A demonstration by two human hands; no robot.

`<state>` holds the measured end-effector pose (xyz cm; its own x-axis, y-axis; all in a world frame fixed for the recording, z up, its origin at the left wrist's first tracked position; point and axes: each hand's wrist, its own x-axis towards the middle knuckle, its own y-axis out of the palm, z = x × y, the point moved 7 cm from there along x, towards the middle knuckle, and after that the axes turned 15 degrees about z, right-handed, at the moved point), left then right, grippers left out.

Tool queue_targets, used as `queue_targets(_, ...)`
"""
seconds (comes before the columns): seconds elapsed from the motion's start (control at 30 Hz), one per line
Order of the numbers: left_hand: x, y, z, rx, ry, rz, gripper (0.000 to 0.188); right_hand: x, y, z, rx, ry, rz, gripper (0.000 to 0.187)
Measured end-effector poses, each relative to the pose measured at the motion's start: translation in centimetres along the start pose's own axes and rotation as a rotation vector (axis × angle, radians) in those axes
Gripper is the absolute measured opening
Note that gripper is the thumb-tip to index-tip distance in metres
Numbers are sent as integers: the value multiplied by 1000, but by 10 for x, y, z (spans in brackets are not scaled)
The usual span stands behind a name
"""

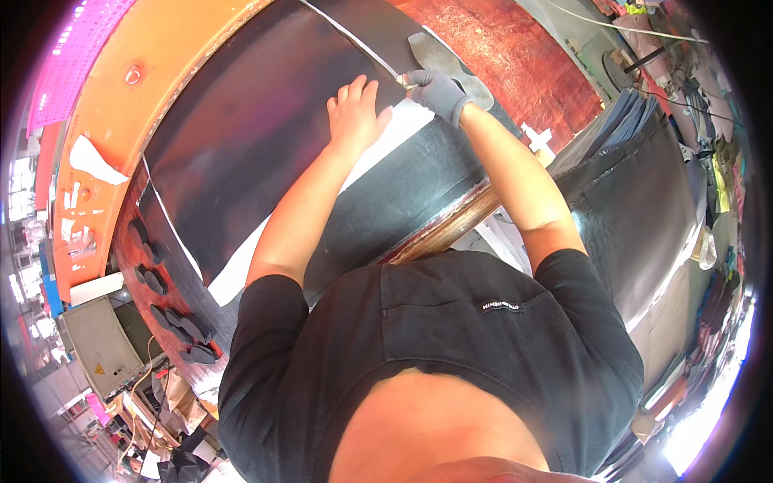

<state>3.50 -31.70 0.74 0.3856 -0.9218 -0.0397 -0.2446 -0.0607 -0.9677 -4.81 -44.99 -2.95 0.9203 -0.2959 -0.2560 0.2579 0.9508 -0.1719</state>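
A large black sheet [250, 137] with a dull sheen lies across the work table. My bare left hand [354, 117] rests flat on it, fingers outstretched. My right hand [440, 93], in a grey glove, is closed beside the sheet's right part; the small thing at its fingertips is too small to name. A thin pale strip [346, 30] runs from the far edge down to those fingertips. Just beyond the right hand lies a grey, curved flat piece [443, 60]. White material [386, 149] shows along the black sheet's near edge, below both hands.
A worn red board [515, 56] lies at the far right. Several dark rounded pieces [187, 326] sit at the table's left. An orange machine panel [173, 48] borders the far left side. More dark sheets [644, 201] hang or lie to the right.
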Motion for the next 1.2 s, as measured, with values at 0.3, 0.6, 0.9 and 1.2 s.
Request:
queue_targets(0.3,15,0,-7,120,215,-89,28,-4,0,2,-40,-14,-44,31)
queue_targets(0.6,-5,-15,-12,12,450,-413,15,-5,1,0,-15,-59,-111,30)
queue_targets(0.9,-14,-17,-26,22,545,-470,16,-6,2,5,-236,-125,-177,31)
queue_targets(1.2,-11,-10,-31,91,589,-373,15,-7,1,0,-193,-66,-137,36)
